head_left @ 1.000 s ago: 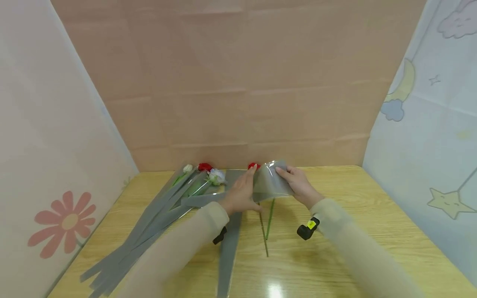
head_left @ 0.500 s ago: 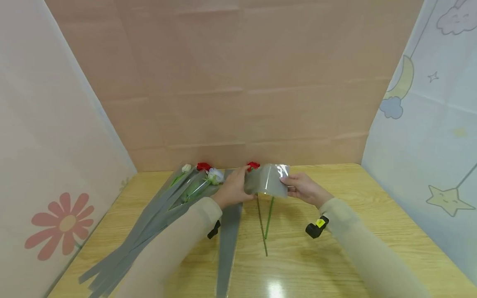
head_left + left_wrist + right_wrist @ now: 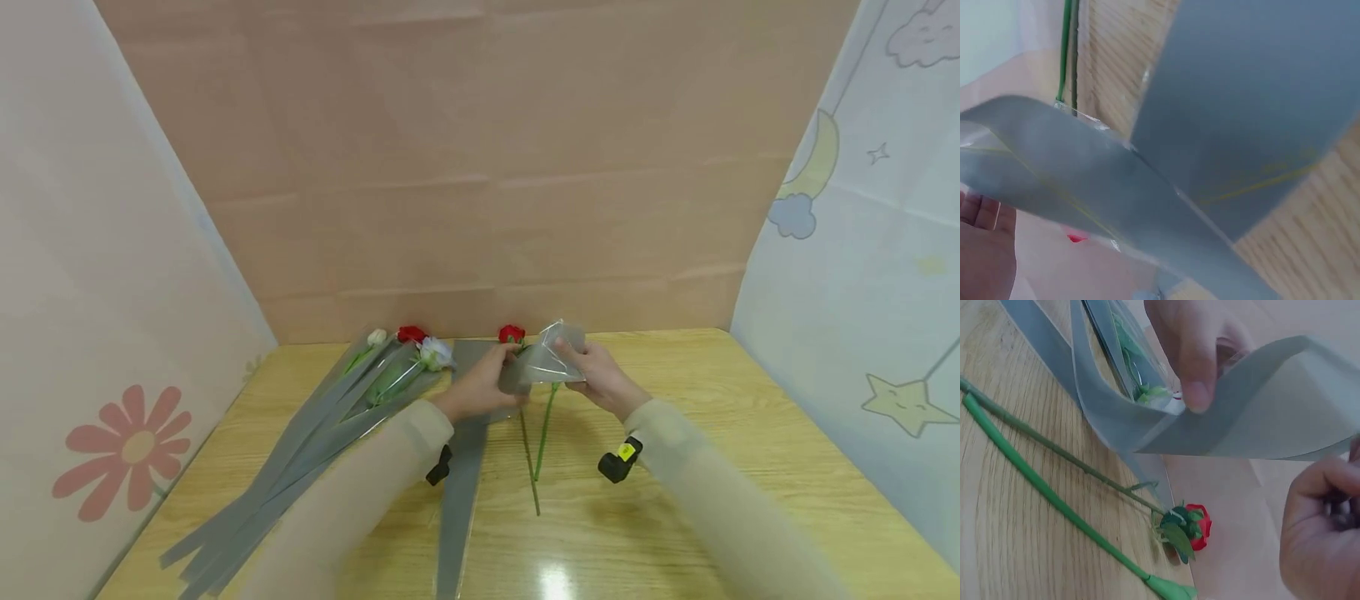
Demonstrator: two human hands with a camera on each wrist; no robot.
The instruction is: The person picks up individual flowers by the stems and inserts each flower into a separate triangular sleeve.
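In the head view, a grey translucent flower sleeve (image 3: pixel 551 357) is lifted and bent above the table between both hands. My left hand (image 3: pixel 480 387) pinches it on the left side, its thumb pressed on the film in the right wrist view. At the other end, my right hand (image 3: pixel 603 377) holds the film between thumb and fingers. Below lies a red rose (image 3: pixel 512 334) on a thin stem. Beside it is a second flower with a bright green stem (image 3: pixel 1054 497); its head is out of sight. The sleeve fills much of the left wrist view (image 3: pixel 1079 169).
Left on the wooden table (image 3: pixel 675 467), several long grey sleeves fan out, holding a white bud (image 3: pixel 377 337), another red rose (image 3: pixel 412 334) and a pale lilac-white flower (image 3: pixel 435 354). Another flat grey sleeve (image 3: pixel 457 508) runs toward the front edge. A pinkish-brown backdrop (image 3: pixel 487 167) stands behind.
The left hand, earlier with spread fingers beside the sleeve, now pinches it. The right hand went out to the right, then came back in, and the spread film is now folded into a slanted shape.
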